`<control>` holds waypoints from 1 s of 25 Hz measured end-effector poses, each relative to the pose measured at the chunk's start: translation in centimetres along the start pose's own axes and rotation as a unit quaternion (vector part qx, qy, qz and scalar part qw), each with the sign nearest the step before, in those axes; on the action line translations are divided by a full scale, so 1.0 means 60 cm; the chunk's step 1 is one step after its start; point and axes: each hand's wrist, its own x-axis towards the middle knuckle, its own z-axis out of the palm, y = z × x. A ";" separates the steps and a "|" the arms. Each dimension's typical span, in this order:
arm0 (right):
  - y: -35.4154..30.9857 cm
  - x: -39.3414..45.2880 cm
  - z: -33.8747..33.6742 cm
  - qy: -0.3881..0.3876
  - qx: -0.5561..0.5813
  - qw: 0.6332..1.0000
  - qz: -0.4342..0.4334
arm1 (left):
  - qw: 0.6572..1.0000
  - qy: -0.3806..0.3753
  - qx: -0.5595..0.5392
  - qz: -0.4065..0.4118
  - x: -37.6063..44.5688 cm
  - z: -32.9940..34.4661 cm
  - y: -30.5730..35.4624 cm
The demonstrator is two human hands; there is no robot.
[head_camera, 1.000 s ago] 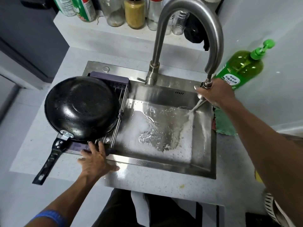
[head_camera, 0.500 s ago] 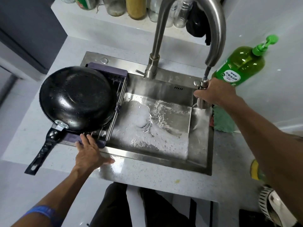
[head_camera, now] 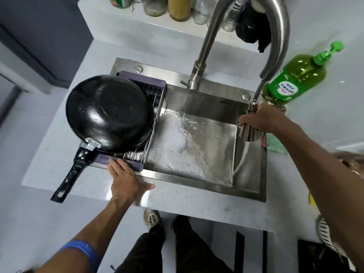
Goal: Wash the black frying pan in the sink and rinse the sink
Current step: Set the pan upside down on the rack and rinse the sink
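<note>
The black frying pan [head_camera: 109, 111] lies upside down on a purple-ended wire rack [head_camera: 137, 164] over the left part of the steel sink [head_camera: 197, 180], its handle [head_camera: 71, 174] sticking out toward me. My left hand [head_camera: 126, 180] rests flat on the sink's front edge, fingertips on the rack's end. My right hand [head_camera: 262, 119] grips the pulled-out spray head [head_camera: 249, 133] of the tall faucet [head_camera: 275, 36] at the sink's right wall. Water streams down that wall. Foam and water cover the basin floor around the drain [head_camera: 183, 140].
A green soap pump bottle [head_camera: 293, 79] stands at the right behind the sink. A green cloth [head_camera: 275, 146] lies beside the sink's right rim. Jars [head_camera: 177, 6] line the back shelf. My legs and a shoe show below the counter edge.
My right hand has pulled the spray head down and out on its hose, turning the jet from the basin floor onto the right wall. My left hand stays on the rack's end.
</note>
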 end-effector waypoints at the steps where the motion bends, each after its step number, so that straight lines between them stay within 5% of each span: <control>1: -0.005 -0.006 0.006 -0.004 0.016 1.000 0.002 | 1.000 0.004 0.014 -0.013 -0.004 -0.001 0.005; 8: -0.095 -0.038 0.086 -0.044 0.227 0.972 -0.036 | 0.994 -0.012 0.102 0.024 0.001 -0.022 -0.029; 14: -0.145 -0.037 0.119 -0.011 0.333 0.941 -0.057 | 0.998 0.036 0.038 0.040 0.010 -0.037 -0.047; 25: -0.134 -0.013 0.132 0.010 0.345 0.936 -0.062 | 0.999 -0.027 0.027 -0.025 0.029 -0.047 -0.040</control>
